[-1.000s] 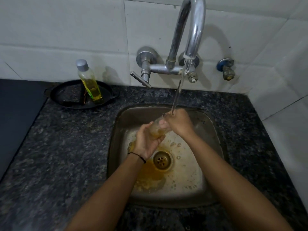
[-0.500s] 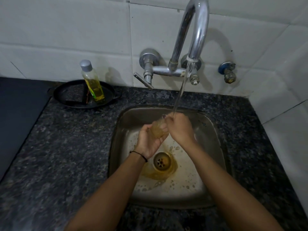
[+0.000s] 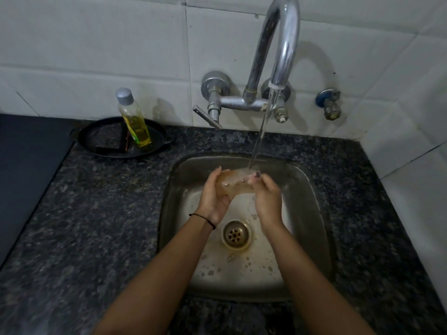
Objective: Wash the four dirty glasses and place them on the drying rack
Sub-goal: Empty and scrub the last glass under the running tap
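We are holding a glass (image 3: pixel 234 183) on its side over the sink (image 3: pixel 312 197), under the water (image 3: pixel 260 139) running from the tap (image 3: pixel 285 44). Our left hand (image 3: pixel 215 194) is cupping and gripping its base; our right hand (image 3: pixel 267 197) is gripping its mouth end. A soap bottle (image 3: pixel 134 119) is standing in a black pan (image 3: pixel 96 139) on the counter (image 3: pixel 84 226).
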